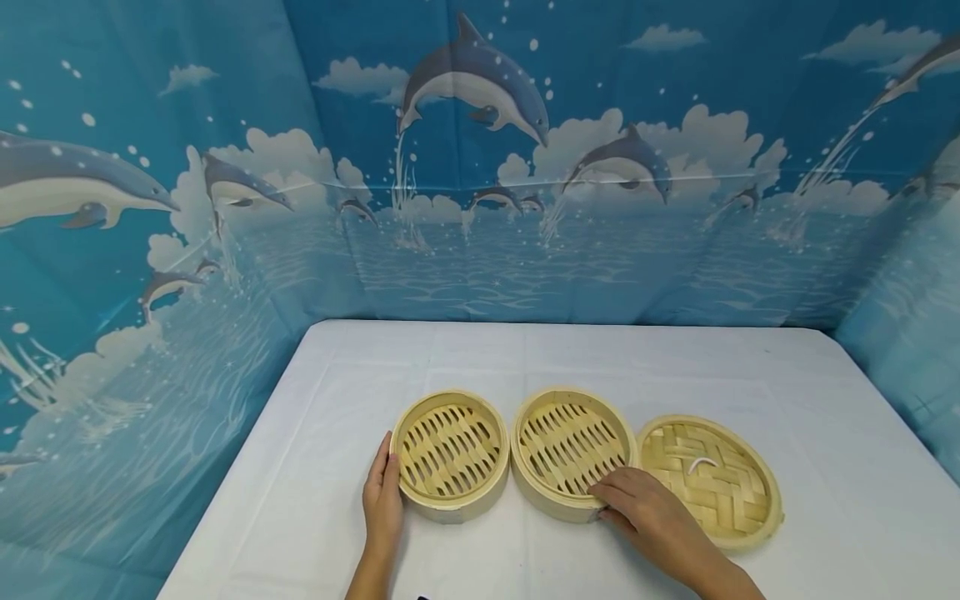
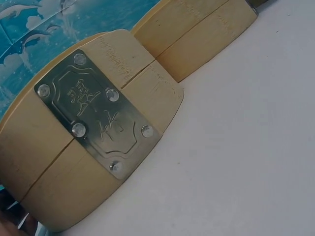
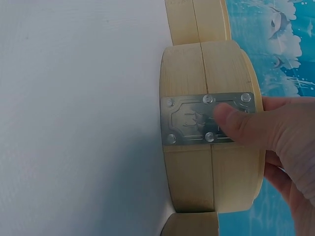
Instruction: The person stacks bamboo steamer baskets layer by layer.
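Two round bamboo steamer baskets with slatted bottoms sit side by side on the white table. In the head view my left hand (image 1: 383, 500) rests against the outer left side of the left steamer basket (image 1: 450, 450), fingers extended along its wall. My right hand (image 1: 656, 517) grips the near right rim of the right steamer basket (image 1: 573, 446), fingers over the rim. In the right wrist view its thumb (image 3: 236, 120) presses on the riveted metal plate (image 3: 184, 118). The left basket carries a similar engraved plate (image 2: 98, 113), facing the left wrist camera.
A woven bamboo steamer lid (image 1: 712, 492) with a small pale loop handle lies to the right, close beside the right basket. The white table (image 1: 360, 358) extends behind them to a blue dolphin-print curtain (image 1: 480, 250), which also hangs along both sides.
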Demonstrator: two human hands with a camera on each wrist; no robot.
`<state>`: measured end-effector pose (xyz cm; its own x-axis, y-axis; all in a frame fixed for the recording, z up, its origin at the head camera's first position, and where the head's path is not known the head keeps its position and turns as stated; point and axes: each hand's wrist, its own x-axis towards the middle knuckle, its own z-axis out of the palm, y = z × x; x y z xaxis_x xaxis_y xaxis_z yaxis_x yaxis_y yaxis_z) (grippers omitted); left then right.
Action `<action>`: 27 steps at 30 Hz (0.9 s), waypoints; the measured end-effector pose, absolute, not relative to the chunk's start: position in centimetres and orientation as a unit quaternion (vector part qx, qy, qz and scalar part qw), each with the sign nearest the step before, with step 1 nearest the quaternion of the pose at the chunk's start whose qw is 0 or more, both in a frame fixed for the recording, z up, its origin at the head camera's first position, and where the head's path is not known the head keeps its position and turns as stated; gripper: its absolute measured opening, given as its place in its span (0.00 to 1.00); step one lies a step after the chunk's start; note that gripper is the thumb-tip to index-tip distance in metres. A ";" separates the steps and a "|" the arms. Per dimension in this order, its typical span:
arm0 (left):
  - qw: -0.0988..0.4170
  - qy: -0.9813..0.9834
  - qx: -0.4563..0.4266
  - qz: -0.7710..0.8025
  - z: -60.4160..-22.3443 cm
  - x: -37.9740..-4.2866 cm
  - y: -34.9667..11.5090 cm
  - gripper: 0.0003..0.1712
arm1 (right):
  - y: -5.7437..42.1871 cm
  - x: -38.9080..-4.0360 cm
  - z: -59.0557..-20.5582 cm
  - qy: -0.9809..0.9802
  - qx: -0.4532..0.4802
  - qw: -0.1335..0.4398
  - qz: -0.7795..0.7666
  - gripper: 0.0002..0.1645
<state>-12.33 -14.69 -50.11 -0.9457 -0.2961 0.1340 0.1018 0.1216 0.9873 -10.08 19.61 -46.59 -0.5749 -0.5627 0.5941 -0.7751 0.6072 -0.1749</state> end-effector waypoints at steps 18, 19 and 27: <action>0.184 -0.733 0.059 -0.652 -50.6 -12.5 -14.6 0.26 | 19.7 -10.4 -46.5 -0.847 0.402 0.279 0.209 0.30; 0.185 -0.733 0.059 -0.652 -50.6 -12.4 -14.5 0.26 | 19.7 -10.4 -46.5 -0.846 0.402 0.280 0.210 0.30; 0.182 -0.735 0.066 -0.650 -50.6 -12.4 -14.5 0.25 | 19.8 -10.4 -46.1 -0.846 0.398 0.282 0.216 0.30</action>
